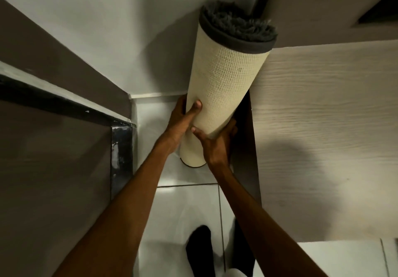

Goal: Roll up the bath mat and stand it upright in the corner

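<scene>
The bath mat (224,78) is rolled into a tight tube, cream mesh backing outside and dark grey pile showing at its top end. It stands on its lower end on the white tiled floor (185,207), leaning slightly right against a wooden panel, in the corner where the white wall meets that panel. My left hand (183,119) grips the roll's lower left side, thumb across the front. My right hand (217,141) wraps the lower right side, fingers behind the roll. The base of the roll shows below my hands.
A pale wood-grain cabinet panel (323,126) stands right of the roll. At the left is a brown surface with a dark metal-edged frame (121,147). The white wall (129,40) lies behind. A dark-socked foot (200,251) stands on the tiles at the bottom.
</scene>
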A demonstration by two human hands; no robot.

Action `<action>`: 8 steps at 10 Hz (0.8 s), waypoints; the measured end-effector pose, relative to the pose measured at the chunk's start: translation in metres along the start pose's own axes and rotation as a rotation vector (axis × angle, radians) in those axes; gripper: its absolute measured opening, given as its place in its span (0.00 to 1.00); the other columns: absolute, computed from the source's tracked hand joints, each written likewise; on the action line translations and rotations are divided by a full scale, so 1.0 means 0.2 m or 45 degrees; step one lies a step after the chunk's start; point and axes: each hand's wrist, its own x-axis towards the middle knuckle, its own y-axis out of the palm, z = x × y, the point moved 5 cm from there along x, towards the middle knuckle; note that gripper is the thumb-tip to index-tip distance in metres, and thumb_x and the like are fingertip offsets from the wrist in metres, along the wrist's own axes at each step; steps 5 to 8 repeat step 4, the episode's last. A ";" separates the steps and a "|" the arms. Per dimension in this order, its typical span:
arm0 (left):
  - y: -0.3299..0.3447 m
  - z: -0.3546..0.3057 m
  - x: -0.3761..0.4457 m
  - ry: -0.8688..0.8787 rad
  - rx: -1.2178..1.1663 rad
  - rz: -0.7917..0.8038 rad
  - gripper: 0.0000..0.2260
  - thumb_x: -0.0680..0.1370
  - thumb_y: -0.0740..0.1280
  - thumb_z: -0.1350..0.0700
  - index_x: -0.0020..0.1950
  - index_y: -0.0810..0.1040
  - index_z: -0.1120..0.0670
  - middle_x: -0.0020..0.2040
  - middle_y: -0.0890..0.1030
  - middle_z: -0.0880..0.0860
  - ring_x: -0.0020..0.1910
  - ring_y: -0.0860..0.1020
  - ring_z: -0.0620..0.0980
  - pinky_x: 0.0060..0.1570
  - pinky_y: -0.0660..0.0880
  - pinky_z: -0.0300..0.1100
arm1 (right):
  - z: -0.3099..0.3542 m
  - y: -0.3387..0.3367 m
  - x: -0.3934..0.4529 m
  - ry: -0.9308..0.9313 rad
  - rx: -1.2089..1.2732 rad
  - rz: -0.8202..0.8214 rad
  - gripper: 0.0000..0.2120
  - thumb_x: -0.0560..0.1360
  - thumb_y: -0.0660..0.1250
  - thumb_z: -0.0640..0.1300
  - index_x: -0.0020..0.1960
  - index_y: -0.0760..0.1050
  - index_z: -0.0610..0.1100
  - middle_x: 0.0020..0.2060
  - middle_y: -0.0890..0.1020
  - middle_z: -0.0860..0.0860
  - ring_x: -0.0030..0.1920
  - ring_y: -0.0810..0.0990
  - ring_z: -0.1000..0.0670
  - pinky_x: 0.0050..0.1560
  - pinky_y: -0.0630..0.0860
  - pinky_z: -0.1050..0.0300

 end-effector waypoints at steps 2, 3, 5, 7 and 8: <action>-0.01 -0.03 -0.09 0.024 0.118 -0.072 0.28 0.70 0.64 0.27 0.68 0.71 0.33 0.51 0.78 0.20 0.50 0.75 0.18 0.41 0.73 0.17 | 0.09 0.00 -0.04 0.071 0.145 0.212 0.56 0.68 0.78 0.32 0.80 0.41 0.44 0.74 0.64 0.44 0.75 0.65 0.45 0.74 0.68 0.40; -0.03 -0.08 -0.19 0.028 0.179 -0.082 0.34 0.75 0.62 0.30 0.77 0.67 0.43 0.68 0.76 0.32 0.63 0.75 0.28 0.59 0.74 0.28 | 0.16 -0.09 -0.11 0.154 -0.086 0.364 0.52 0.73 0.73 0.34 0.80 0.37 0.42 0.77 0.63 0.41 0.77 0.63 0.41 0.76 0.64 0.46; -0.07 -0.16 -0.40 -0.011 0.317 -0.231 0.31 0.81 0.60 0.36 0.80 0.65 0.50 0.79 0.70 0.52 0.76 0.70 0.51 0.74 0.69 0.50 | 0.32 -0.20 -0.32 0.061 -0.405 0.491 0.40 0.81 0.64 0.42 0.82 0.39 0.42 0.79 0.62 0.40 0.78 0.63 0.38 0.77 0.64 0.39; -0.07 -0.16 -0.40 -0.011 0.317 -0.231 0.31 0.81 0.60 0.36 0.80 0.65 0.50 0.79 0.70 0.52 0.76 0.70 0.51 0.74 0.69 0.50 | 0.32 -0.20 -0.32 0.061 -0.405 0.491 0.40 0.81 0.64 0.42 0.82 0.39 0.42 0.79 0.62 0.40 0.78 0.63 0.38 0.77 0.64 0.39; -0.07 -0.16 -0.40 -0.011 0.317 -0.231 0.31 0.81 0.60 0.36 0.80 0.65 0.50 0.79 0.70 0.52 0.76 0.70 0.51 0.74 0.69 0.50 | 0.32 -0.20 -0.32 0.061 -0.405 0.491 0.40 0.81 0.64 0.42 0.82 0.39 0.42 0.79 0.62 0.40 0.78 0.63 0.38 0.77 0.64 0.39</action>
